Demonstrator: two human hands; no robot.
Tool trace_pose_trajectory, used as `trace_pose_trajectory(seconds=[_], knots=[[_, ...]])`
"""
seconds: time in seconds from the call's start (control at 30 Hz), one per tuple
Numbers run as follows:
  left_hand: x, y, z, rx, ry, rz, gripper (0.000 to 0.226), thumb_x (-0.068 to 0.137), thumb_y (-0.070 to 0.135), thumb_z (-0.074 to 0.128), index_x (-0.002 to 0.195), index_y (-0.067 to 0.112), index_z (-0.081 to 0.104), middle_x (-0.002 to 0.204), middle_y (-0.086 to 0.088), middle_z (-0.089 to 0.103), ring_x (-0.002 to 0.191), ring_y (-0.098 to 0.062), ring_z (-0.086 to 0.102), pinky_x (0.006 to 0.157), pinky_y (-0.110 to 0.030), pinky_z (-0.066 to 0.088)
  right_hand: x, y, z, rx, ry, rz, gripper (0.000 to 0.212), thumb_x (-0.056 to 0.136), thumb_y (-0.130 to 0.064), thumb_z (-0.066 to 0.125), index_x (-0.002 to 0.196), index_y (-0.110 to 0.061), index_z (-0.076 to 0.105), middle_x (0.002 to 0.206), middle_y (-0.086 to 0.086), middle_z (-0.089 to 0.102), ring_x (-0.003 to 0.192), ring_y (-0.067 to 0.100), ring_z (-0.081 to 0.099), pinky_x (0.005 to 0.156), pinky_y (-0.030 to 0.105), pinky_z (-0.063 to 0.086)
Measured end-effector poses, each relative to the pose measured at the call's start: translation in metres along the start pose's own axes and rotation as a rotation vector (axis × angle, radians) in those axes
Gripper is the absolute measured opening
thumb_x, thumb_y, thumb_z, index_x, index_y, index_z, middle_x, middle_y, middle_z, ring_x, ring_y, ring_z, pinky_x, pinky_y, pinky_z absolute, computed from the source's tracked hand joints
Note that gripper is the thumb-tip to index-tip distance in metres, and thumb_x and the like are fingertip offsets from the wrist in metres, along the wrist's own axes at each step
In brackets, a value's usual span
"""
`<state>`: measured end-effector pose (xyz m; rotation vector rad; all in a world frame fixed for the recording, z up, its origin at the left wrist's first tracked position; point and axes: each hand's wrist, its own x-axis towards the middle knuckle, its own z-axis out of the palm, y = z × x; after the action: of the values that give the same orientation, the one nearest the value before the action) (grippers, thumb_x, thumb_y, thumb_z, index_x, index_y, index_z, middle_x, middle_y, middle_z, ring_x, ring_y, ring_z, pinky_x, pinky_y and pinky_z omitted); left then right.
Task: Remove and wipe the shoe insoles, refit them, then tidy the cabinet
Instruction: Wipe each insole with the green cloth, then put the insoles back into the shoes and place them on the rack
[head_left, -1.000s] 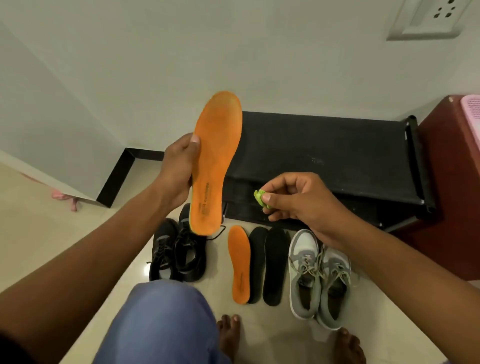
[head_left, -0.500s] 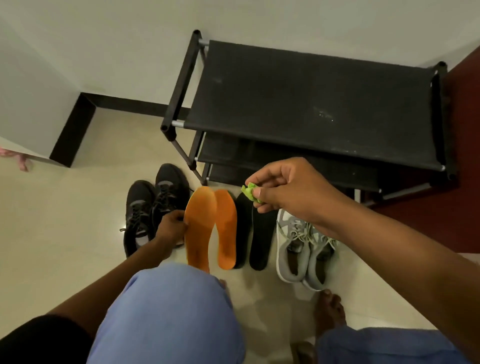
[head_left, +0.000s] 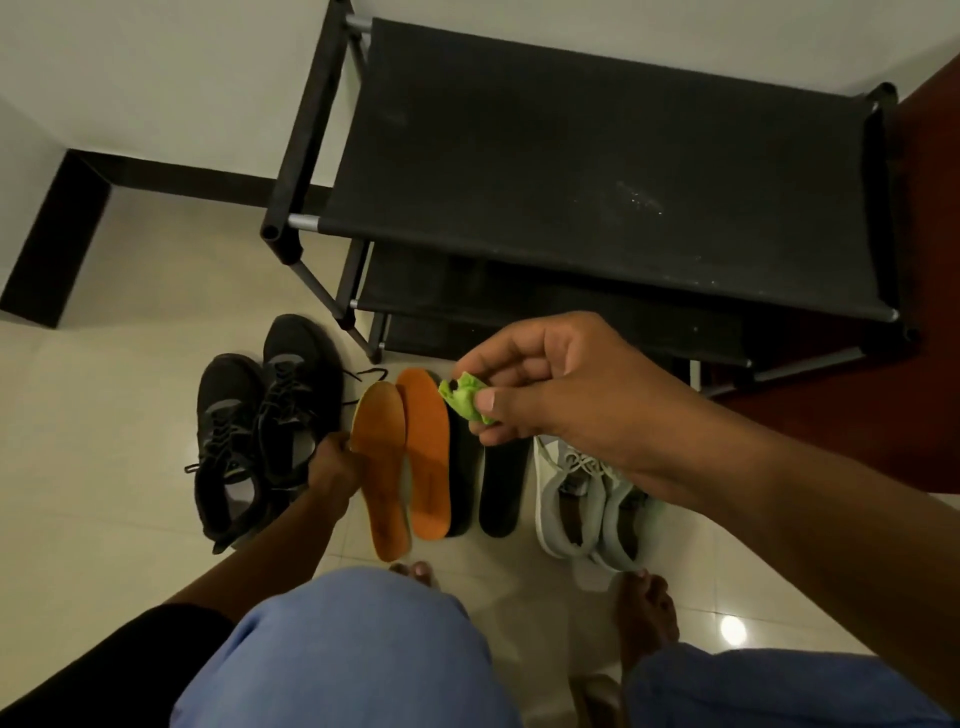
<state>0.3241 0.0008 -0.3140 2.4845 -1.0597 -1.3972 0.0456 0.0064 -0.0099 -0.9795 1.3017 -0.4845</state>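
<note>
My left hand (head_left: 332, 462) holds the left edge of an orange insole (head_left: 382, 467) low at the floor, beside a second orange insole (head_left: 427, 452) lying flat. Two black insoles (head_left: 498, 488) lie to the right of them. A pair of black shoes (head_left: 260, 431) stands on the left and a pair of grey shoes (head_left: 587, 504) on the right. My right hand (head_left: 545, 384) hovers above the insoles and pinches a small crumpled green cloth (head_left: 465, 400). The black shoe rack (head_left: 571, 171) stands behind, its top shelf bare.
The rack stands against a white wall with a black skirting (head_left: 156, 176). A dark red cabinet side (head_left: 930, 260) is at the right. My knees in blue trousers (head_left: 343, 654) and bare feet (head_left: 644, 618) are on the shiny tiled floor.
The left hand has brought the orange insole down from in front of the rack to the floor beside its pair. The view has tilted down. The right hand keeps the green cloth.
</note>
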Motion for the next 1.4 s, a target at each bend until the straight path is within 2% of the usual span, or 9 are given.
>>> trace_pose_trajectory(seconds=[0.2, 0.3, 0.47, 0.6, 0.83, 1.0, 1.13, 1.3, 1.4], knots=[[-0.007, 0.025, -0.017, 0.016, -0.130, 0.072, 0.028, 0.101, 0.019, 0.062, 0.128, 0.012, 0.059, 0.123, -0.012, 0.061, 0.109, -0.031, 0.059, 0.091, -0.045, 0.052, 0.002, -0.003, -0.004, -0.024, 0.030, -0.015, 0.019, 0.090, -0.003, 0.074, 0.108, -0.011, 0.075, 0.095, 0.006, 0.079, 0.091, 0.020, 0.077, 0.087, 0.039, 0.063], [-0.023, 0.060, -0.036, -0.005, -0.383, 0.038, 0.048, 0.103, 0.033, 0.061, 0.148, 0.019, 0.048, 0.137, -0.009, 0.057, 0.122, -0.033, 0.057, 0.095, -0.047, 0.050, 0.001, -0.004, -0.007, -0.059, 0.060, -0.018, 0.016, 0.090, -0.004, 0.075, 0.103, -0.012, 0.075, 0.095, 0.005, 0.078, 0.091, 0.020, 0.076, 0.086, 0.037, 0.063], [-0.089, 0.148, -0.071, 0.332, -0.705, 0.293, 0.041, 0.104, 0.042, 0.057, 0.144, 0.036, 0.054, 0.143, 0.004, 0.060, 0.130, -0.023, 0.057, 0.099, -0.038, 0.049, -0.003, -0.008, -0.016, -0.150, 0.200, -0.030, 0.012, 0.089, -0.006, 0.075, 0.097, -0.016, 0.075, 0.095, 0.002, 0.075, 0.092, 0.017, 0.073, 0.073, 0.026, 0.062], [-0.163, 0.209, -0.092, 0.446, -0.695, 0.501, 0.040, 0.105, 0.043, 0.054, 0.144, 0.033, 0.055, 0.136, 0.006, 0.065, 0.125, -0.019, 0.062, 0.106, -0.041, 0.053, -0.007, -0.014, -0.031, -0.191, 0.354, -0.087, 0.013, 0.087, -0.013, 0.075, 0.088, -0.026, 0.075, 0.089, -0.003, 0.074, 0.088, 0.015, 0.071, 0.071, 0.033, 0.062], [-0.289, 0.275, -0.104, 0.306, -0.604, 0.695, 0.034, 0.105, 0.047, 0.050, 0.135, 0.035, 0.061, 0.122, 0.008, 0.073, 0.117, -0.016, 0.068, 0.104, -0.043, 0.053, -0.057, -0.026, -0.075, -0.119, 0.584, -0.222, 0.013, 0.091, -0.012, 0.074, 0.092, -0.025, 0.071, 0.092, -0.001, 0.074, 0.084, 0.015, 0.074, 0.075, 0.042, 0.065], [-0.365, 0.268, -0.065, 0.277, -0.481, 0.873, 0.020, 0.107, 0.043, 0.048, 0.117, 0.039, 0.065, 0.110, 0.008, 0.072, 0.103, -0.013, 0.069, 0.085, -0.034, 0.056, -0.104, -0.024, -0.110, -0.160, 0.719, -0.292, 0.016, 0.083, -0.015, 0.079, 0.081, -0.029, 0.072, 0.086, -0.007, 0.074, 0.085, 0.013, 0.072, 0.076, 0.043, 0.065], [-0.371, 0.241, -0.026, 0.426, -0.394, 0.975, 0.019, 0.104, 0.046, 0.053, 0.110, 0.037, 0.069, 0.100, 0.009, 0.074, 0.093, -0.011, 0.071, 0.090, -0.044, 0.060, -0.136, -0.015, -0.130, -0.136, 0.615, -0.297, 0.012, 0.083, -0.010, 0.079, 0.090, -0.020, 0.076, 0.088, 0.005, 0.077, 0.082, 0.025, 0.076, 0.074, 0.041, 0.065], [-0.366, 0.238, 0.002, 0.626, -0.393, 1.011, 0.020, 0.103, 0.043, 0.056, 0.117, 0.038, 0.068, 0.111, 0.010, 0.073, 0.102, -0.009, 0.068, 0.095, -0.040, 0.057, -0.174, 0.017, -0.158, -0.250, 0.487, -0.245, 0.015, 0.087, -0.002, 0.078, 0.099, -0.010, 0.080, 0.085, 0.010, 0.079, 0.079, 0.026, 0.077, 0.076, 0.034, 0.064], [-0.359, 0.240, 0.014, 0.638, -0.420, 1.052, 0.021, 0.104, 0.042, 0.056, 0.121, 0.038, 0.067, 0.113, 0.010, 0.073, 0.100, -0.005, 0.067, 0.092, -0.035, 0.057, -0.184, 0.061, -0.177, -0.249, 0.502, -0.168, 0.012, 0.087, -0.003, 0.078, 0.095, -0.012, 0.080, 0.084, 0.009, 0.078, 0.079, 0.027, 0.077, 0.078, 0.043, 0.064]])
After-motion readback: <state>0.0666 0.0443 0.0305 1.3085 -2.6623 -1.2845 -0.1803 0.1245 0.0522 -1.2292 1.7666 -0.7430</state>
